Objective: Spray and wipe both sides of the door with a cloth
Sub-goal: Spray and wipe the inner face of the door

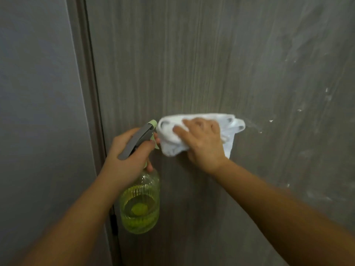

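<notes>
A grey wood-grain door (192, 64) fills most of the view. Wet streaks and droplets shine on its right part. My right hand (201, 143) presses a bunched white cloth (172, 137) flat against the door at mid height, fingers spread over it. My left hand (126, 156) grips the neck of a yellow-green spray bottle (140, 204) with a grey trigger head, its pale green nozzle close to the cloth's left edge. The bottle hangs down in front of the door.
The door frame (86, 93) runs down the left side, with a grey wall (38, 112) beyond it. A dark hinge (114, 221) shows low on the frame edge beside the bottle.
</notes>
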Demonstrator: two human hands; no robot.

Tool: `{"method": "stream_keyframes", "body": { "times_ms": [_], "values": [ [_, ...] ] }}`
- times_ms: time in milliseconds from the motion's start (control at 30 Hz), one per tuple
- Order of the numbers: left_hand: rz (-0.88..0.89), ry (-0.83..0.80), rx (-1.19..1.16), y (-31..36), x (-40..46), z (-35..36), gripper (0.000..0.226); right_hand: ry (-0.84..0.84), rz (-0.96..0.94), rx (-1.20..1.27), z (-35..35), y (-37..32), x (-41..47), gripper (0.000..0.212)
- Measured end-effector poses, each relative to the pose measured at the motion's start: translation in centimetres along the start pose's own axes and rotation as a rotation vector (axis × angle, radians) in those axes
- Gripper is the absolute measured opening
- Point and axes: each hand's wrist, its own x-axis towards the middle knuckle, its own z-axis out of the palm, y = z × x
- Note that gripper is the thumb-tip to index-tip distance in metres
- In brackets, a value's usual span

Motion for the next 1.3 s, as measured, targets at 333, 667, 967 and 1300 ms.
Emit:
{"method": "stream_keyframes", "body": {
  "times_ms": [333, 667, 967, 1300],
  "values": [
    [0.028, -0.129, -0.002, -0.7, -0.7, 0.9, 0.012, -0.247, -0.078, 0.089, -0.3, -1.2, -3.6, 0.044],
    [0.076, -0.385, -0.003, 1.7, -1.2, 4.7, 0.036, 0.179, 0.693, 0.206, -11.1, 6.6, -1.6, 0.032],
    [0.072, -0.455, 0.026, 4.2, 0.3, 9.6, 0.028, 0.287, 0.834, 0.153, -16.6, 12.7, -5.1, 0.029],
    [-0.01, -0.35, -0.077, 5.3, 1.3, 11.1, 0.033, 0.301, 0.821, 0.179, -17.6, 13.7, -4.2, 0.04]
  ]
}}
